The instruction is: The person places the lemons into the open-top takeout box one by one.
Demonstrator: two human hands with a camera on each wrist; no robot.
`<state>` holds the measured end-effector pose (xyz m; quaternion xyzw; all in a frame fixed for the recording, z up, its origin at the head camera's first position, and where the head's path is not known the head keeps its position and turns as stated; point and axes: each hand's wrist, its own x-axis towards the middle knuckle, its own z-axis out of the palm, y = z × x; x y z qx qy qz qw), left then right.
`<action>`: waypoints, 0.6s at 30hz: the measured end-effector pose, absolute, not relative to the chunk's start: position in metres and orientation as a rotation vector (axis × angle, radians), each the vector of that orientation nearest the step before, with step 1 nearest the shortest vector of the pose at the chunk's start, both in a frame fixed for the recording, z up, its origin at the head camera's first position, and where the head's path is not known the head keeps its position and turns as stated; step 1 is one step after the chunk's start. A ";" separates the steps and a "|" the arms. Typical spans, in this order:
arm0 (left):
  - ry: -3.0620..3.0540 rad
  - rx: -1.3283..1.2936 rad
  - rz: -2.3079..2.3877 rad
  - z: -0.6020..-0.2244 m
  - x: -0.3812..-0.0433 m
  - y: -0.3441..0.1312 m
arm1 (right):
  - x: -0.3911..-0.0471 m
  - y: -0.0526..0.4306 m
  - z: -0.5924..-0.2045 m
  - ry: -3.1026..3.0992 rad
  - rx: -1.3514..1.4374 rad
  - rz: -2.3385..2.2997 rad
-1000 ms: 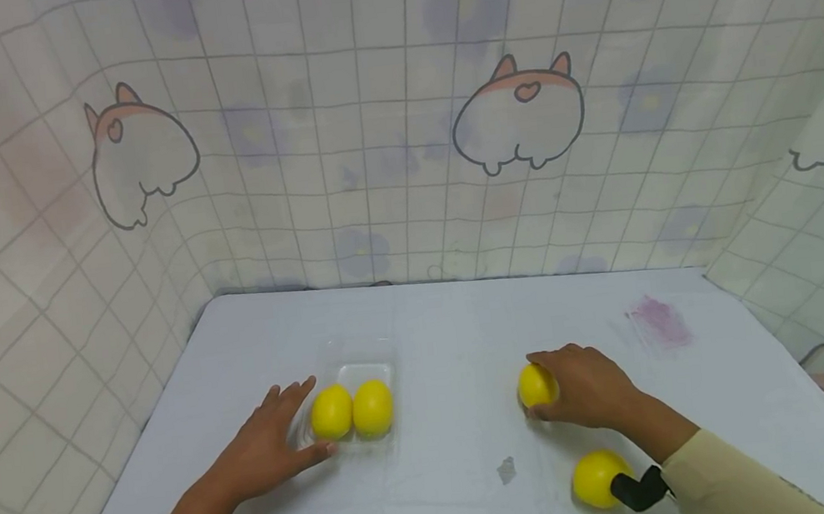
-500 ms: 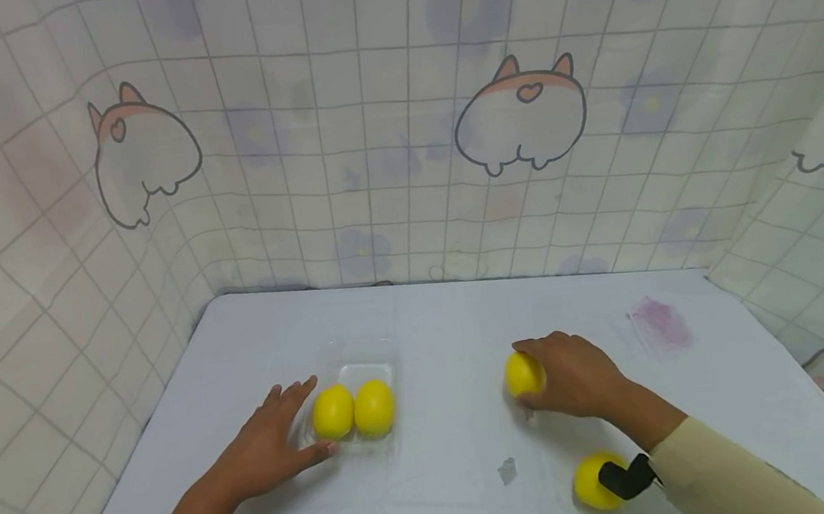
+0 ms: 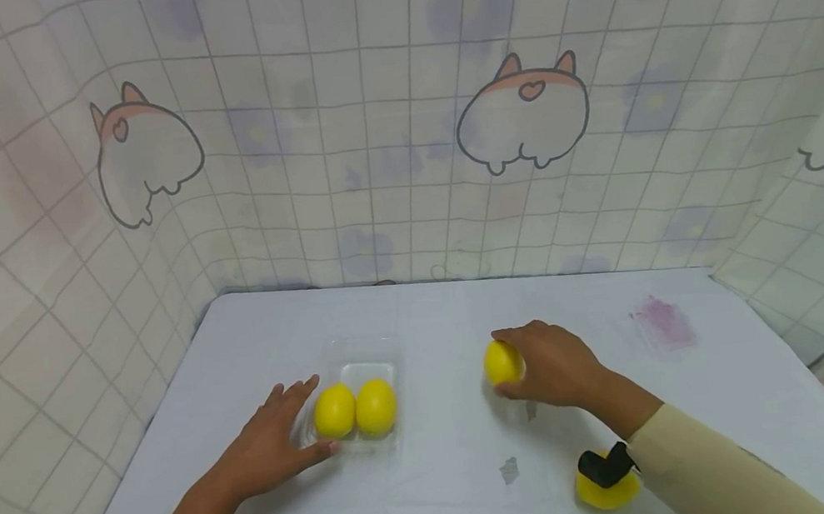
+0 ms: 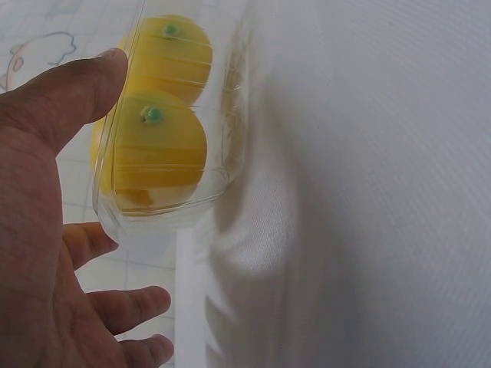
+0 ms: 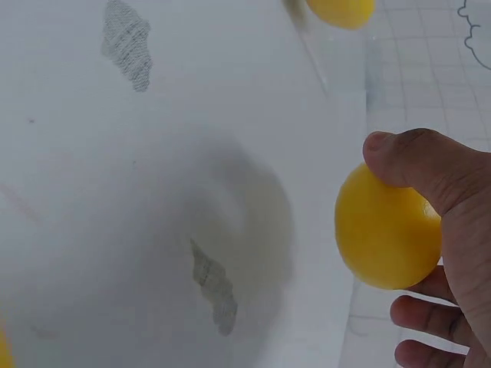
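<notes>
My right hand (image 3: 555, 363) grips a yellow lemon (image 3: 501, 363) between thumb and fingers, to the right of the table's middle. In the right wrist view that lemon (image 5: 387, 226) hangs above the white surface, its shadow falling beside it. A clear plastic box (image 3: 366, 372) stands left of the middle with two lemons (image 3: 376, 407) side by side in its near half. Beside the box, my left hand (image 3: 269, 439) lies with fingers spread around its near left corner. The left wrist view shows the thumb (image 4: 96, 84) against the box rim and green stem spots on both lemons (image 4: 157, 146).
Another lemon (image 3: 605, 495) lies near the front right, partly covered by the black wrist camera mount (image 3: 606, 466). Grey patches (image 3: 509, 470) and a pink stain (image 3: 662, 323) mark the white table (image 3: 433, 313). A patterned curtain (image 3: 398, 124) surrounds the back and sides.
My right hand has lifted the lemon and carried it leftward and farther back, toward the box. The left hand and the two boxed lemons have stayed in place.
</notes>
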<state>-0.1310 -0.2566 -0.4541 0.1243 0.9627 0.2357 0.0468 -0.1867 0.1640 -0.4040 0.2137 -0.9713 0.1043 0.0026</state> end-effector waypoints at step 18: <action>2.921 0.351 0.713 -0.448 -0.129 -0.255 | -0.197 0.132 -0.400 -3.029 0.703 0.359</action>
